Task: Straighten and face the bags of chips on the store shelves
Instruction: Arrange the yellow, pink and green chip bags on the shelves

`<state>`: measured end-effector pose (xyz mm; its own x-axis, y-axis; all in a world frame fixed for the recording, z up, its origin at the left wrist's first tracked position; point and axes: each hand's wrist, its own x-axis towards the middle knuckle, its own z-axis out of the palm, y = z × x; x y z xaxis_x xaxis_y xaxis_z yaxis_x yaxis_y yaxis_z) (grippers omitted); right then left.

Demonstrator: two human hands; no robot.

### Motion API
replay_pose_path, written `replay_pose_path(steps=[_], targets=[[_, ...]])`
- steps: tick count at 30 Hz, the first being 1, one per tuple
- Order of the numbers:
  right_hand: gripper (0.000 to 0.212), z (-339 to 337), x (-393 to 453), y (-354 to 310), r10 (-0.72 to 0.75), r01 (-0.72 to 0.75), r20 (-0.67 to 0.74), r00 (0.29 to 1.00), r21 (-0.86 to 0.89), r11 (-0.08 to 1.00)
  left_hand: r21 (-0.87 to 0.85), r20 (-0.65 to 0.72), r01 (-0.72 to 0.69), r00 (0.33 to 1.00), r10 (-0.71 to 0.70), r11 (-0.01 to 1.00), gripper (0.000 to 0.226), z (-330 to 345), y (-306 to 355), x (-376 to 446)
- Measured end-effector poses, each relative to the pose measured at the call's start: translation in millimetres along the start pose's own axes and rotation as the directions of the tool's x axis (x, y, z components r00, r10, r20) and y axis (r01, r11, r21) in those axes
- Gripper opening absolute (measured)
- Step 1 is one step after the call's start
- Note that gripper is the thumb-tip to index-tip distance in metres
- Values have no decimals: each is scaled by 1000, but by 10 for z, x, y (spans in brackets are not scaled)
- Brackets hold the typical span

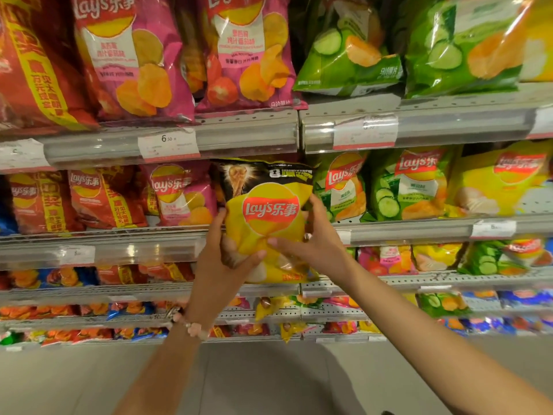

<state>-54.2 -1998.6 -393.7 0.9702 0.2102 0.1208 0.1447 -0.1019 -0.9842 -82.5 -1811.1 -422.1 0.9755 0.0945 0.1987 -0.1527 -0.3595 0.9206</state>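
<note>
Store shelves (248,136) packed with chip bags fill the whole view, tier under tier, with bare floor below. Against them, the left hand's (223,259) fingers curl round the lower left edge of a yellow bag (266,226), thumb across its front. The right hand (311,238) grips the bag's right side, fingers wrapped up along the edge and thumb pressed on the face near the middle. Both hands hold the bag upright, logo facing out, in front of the second tier, at the gap between the pink bags (182,196) to its left and the green bags (386,187) to its right. Whether its bottom rests on a shelf cannot be told; it hangs low over the rail, so it looks to be still in the air.

As for progress, the top tier seems mostly faced, though its green bags lean and overlap. The second tier's red bags (74,199), pink, green and far-right yellow ones stand fairly square. This one bag probably needs seating in its slot. The lower tiers are blurred, but several small bags there look tipped and jumbled, so much of the work appears to remain.
</note>
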Motion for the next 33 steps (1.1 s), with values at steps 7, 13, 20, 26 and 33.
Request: replay_pose_path(steps=[7, 13, 20, 26, 33], targets=[[107, -470, -332, 202, 106, -131, -213, 971, -108, 985, 25, 329, 73, 941, -77, 997, 112, 540, 10, 91], [102, -988, -553, 331, 130, -165, -351, 927, -72, 984, 49, 475, 79, 875, -92, 996, 128, 1114, 178, 183], [100, -1687, -737, 518, 133, -182, -466, 875, -62, 981, 124, 546, -4, 835, -65, 992, 125, 1848, 459, 228], [86, -2559, -982, 627, 152, -203, -567, 809, -28, 979, 239, 600, -114, 798, -54, 964, 125, 2458, 774, 147], [85, -3839, -1157, 695, 92, -207, -712, 696, -77, 975, 643, 310, -376, 924, 223, 667, 117, 3247, 1050, 345]])
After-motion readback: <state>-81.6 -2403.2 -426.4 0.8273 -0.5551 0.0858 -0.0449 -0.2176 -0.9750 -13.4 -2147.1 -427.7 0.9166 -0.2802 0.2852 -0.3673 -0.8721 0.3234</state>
